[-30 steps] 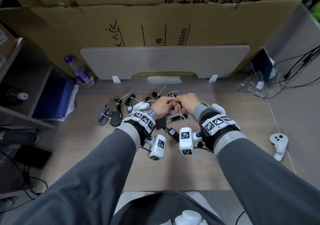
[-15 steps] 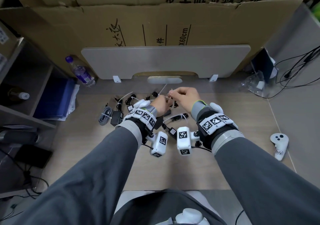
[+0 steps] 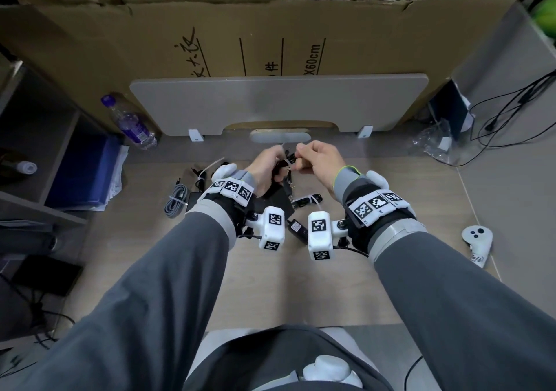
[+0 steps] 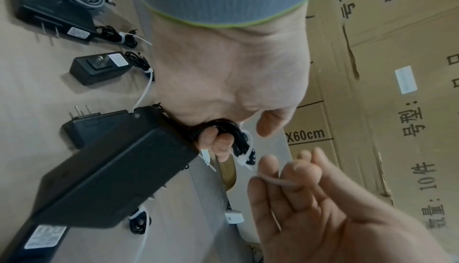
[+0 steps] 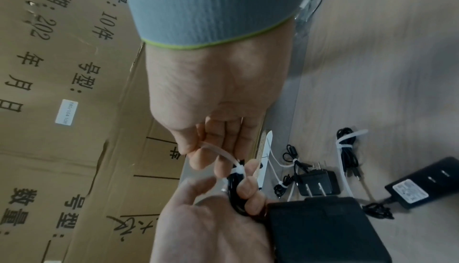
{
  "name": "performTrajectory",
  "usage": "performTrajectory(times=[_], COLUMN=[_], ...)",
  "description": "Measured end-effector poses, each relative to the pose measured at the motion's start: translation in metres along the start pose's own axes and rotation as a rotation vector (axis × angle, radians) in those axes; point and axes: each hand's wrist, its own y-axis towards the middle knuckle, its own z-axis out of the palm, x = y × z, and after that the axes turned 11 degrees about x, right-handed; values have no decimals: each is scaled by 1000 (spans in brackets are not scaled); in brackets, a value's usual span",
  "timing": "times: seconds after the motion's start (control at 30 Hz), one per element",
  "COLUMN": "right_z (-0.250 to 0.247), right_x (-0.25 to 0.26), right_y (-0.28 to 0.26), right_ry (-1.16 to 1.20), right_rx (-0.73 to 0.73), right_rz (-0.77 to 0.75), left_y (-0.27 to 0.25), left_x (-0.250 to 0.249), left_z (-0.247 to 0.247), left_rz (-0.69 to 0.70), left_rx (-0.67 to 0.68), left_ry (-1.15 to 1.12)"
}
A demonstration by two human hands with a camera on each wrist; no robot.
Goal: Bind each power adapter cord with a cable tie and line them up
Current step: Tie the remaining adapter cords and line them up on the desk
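Observation:
My left hand (image 3: 270,166) is held above the desk, fingers curled round a coiled black cord (image 4: 224,129). Its large black adapter (image 4: 111,171) hangs below the hand. A white cable tie (image 4: 244,150) loops round the coil. My right hand (image 3: 310,157) pinches the tie's tail (image 5: 219,152) between thumb and fingers, close to the left hand. Several other black adapters (image 5: 315,185) lie on the desk with cords tied in white ties (image 5: 344,146). A grey tied cable (image 3: 176,202) lies to the left.
A grey board (image 3: 279,108) stands against cardboard boxes at the desk's back. A water bottle (image 3: 132,123) leans at back left, beside shelves. A white controller (image 3: 477,240) lies at right. A plastic bag (image 3: 433,144) and loose wires are at back right.
Both hands have risen and moved away from my body with the adapter. The right hand has drawn the tie's tail out to the right.

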Motion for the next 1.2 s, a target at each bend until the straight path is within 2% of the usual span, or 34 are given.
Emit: performTrajectory(times=[0.1,0.23,0.3,0.4,0.53,0.67,0.8,0.9,1.07,1.2], right_z=[6,7,8,6,-1,1,3,3,10,-5], right_x=[0,3,6,4,-8,-27,-40,-47,-62,-74], right_y=[2,-1,-2,-3,-1,1,7,9,9,11], right_ry=[-1,9,-10,-21,-103,-197,-259,-359,-434,-381], right_rx=[20,64,106,85,27,-21,-61,-89,30,26], right_rz=[-4,5,15,55,125,175,211,241,297,265], left_y=[6,13,16,19,14,11,9,6,-2,-9], left_x=[8,12,15,18,24,29,39,45,56,63], left_z=[-3,-20,-25,-24,-23,-23,-29,-33,-26,-18], left_rz=[56,87,66,66,109,114,103,35,-60,-38], left_rx=[-31,-284,-371,-354,-205,-71,-67,-54,-137,-152], left_ry=[212,575,661,600,426,436,405,407,322,216])
